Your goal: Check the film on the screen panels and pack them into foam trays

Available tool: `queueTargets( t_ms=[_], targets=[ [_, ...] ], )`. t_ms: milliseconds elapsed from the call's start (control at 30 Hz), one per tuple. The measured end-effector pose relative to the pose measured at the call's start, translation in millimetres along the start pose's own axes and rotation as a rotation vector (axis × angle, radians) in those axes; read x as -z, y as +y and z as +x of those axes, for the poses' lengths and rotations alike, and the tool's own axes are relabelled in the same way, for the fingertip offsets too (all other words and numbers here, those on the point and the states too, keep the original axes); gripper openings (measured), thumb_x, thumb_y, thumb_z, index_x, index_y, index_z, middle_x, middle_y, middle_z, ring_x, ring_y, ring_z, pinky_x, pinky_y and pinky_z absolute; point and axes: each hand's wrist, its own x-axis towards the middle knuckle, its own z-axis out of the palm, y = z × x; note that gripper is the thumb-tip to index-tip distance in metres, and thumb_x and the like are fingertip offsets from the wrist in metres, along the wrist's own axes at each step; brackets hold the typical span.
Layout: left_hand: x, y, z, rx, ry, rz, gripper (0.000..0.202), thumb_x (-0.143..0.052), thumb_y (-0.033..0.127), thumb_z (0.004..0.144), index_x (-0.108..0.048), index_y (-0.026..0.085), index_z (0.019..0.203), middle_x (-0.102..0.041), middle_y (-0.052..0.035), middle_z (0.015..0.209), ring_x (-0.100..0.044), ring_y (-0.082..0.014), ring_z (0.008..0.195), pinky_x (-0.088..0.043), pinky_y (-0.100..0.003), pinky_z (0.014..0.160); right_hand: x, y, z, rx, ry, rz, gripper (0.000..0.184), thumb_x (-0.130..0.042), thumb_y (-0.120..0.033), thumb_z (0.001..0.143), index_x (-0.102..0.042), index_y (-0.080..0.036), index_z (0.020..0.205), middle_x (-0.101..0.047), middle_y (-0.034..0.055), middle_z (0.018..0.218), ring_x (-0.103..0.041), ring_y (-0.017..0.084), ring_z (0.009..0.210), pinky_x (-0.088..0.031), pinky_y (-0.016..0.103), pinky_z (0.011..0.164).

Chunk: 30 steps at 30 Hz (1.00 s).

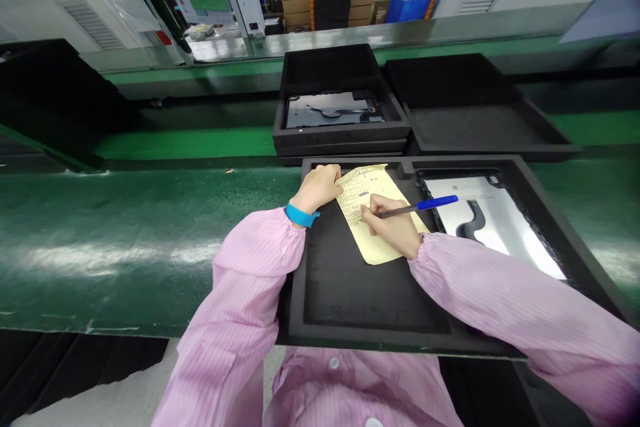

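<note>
A yellow sheet of paper (373, 240) with handwritten lines lies on the left part of a black foam tray (350, 303). My right hand (393, 223) grips a pen (435, 203) with a blue cap on its rear end, the tip down at the writing. At the sheet's upper left edge, my left hand (318, 185) is closed with its fingers curled, pinching the paper's margin near the tray's rim. A blue band circles my left wrist. To the right, a flat silvery panel (493, 213) with a dark flex cable rests in the same tray, partly behind my right sleeve.
Behind the tray, stacked black foam trays (345, 137) hold another silvery panel (305, 113) with a cable. Another black tray (480, 127) stands at the back right. Dark stacked material (55, 93) is at the left on the green workbench (150, 233).
</note>
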Motion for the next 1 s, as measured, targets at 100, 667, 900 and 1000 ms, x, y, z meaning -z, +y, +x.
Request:
queueTargets(
  t_ms=[100, 667, 900, 1000],
  targets=[
    [-0.6, 0, 0, 0.001, -0.001, -0.001, 0.018, -0.058, 0.031, 0.088, -0.061, 0.014, 0.093, -0.062, -0.0026, 0.085, -0.060, -0.0166, 0.083, -0.049, -0.036, 0.078, 0, 0, 0, 0.012, -0.011, -0.006, 0.034, -0.053, -0.028, 0.075, -0.027, -0.020, 0.054, -0.037, -0.0057, 0.041, -0.043, 0.008, 0.036, -0.032, 0.021, 0.043],
    [-1.4, -3, 3, 0.005, 0.009, -0.231, 0.008, -0.063, 0.020, 0.082, -0.057, 0.014, 0.081, -0.060, -0.0007, 0.079, -0.061, -0.0167, 0.082, -0.051, -0.038, 0.080, 4, 2, 3, 0.003, 0.051, 0.059, 0.035, -0.057, -0.036, 0.081, -0.037, -0.020, 0.058, -0.044, -0.0049, 0.041, -0.043, 0.009, 0.037, -0.037, 0.023, 0.046],
    [42.6, -16, -25, -0.137, -0.057, -0.763, 0.018, -0.051, 0.013, 0.085, -0.039, 0.020, 0.074, -0.062, 0.0018, 0.059, -0.067, -0.0151, 0.057, -0.054, -0.027, 0.057, 55, -26, 10, 0.194, 0.319, -0.094, 0.026, -0.048, -0.044, 0.090, -0.060, -0.020, 0.089, -0.066, 0.0092, 0.111, -0.062, 0.022, 0.102, -0.048, 0.034, 0.085],
    [63.0, -22, -42, -0.203, 0.026, -0.923, 0.019, -0.055, 0.023, 0.084, -0.039, 0.020, 0.076, -0.063, 0.0010, 0.056, -0.067, -0.0165, 0.054, -0.054, -0.027, 0.052, 64, -51, 3, 0.360, 0.362, -0.241, 0.025, -0.055, -0.042, 0.087, -0.049, -0.020, 0.078, -0.065, 0.0103, 0.112, -0.062, 0.025, 0.103, -0.048, 0.036, 0.086]
  ],
)
